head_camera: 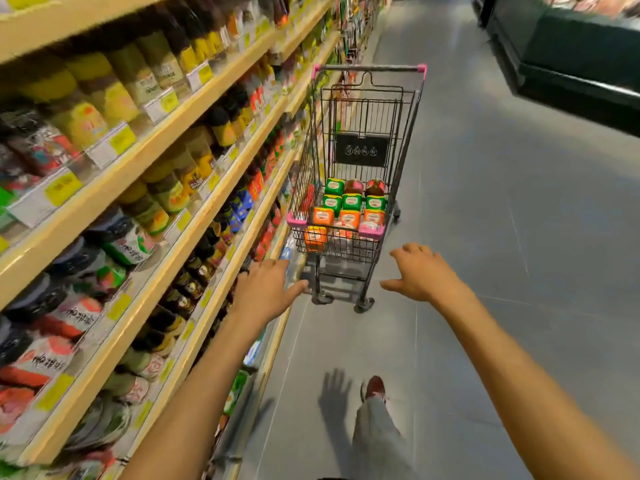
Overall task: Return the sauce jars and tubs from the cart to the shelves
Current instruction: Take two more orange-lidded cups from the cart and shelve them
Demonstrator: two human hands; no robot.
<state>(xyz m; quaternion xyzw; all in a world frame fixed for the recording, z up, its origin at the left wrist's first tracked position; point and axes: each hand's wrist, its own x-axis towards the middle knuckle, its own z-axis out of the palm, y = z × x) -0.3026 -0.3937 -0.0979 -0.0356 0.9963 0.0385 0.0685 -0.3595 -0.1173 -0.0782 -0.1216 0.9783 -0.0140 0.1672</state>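
A small wire cart [408, 140] with pink corner caps stands in the aisle ahead of me, beside the shelves. Its basket holds green tubs [352, 201], orange tubs [323, 216] and two dark jars [375, 187]. My left hand [266, 289] and my right hand [420, 271] are both stretched out toward the near end of the cart, a little short of it. Fingers are spread on both hands and neither holds anything.
Long wooden shelves [180, 216] full of sauce bottles, jars and tubs with yellow price tags run along the left. Grey tiled floor [502, 237] stretches to the right. A dark display case [571, 57] stands at the far right. My leg and red shoe [375, 388] show below.
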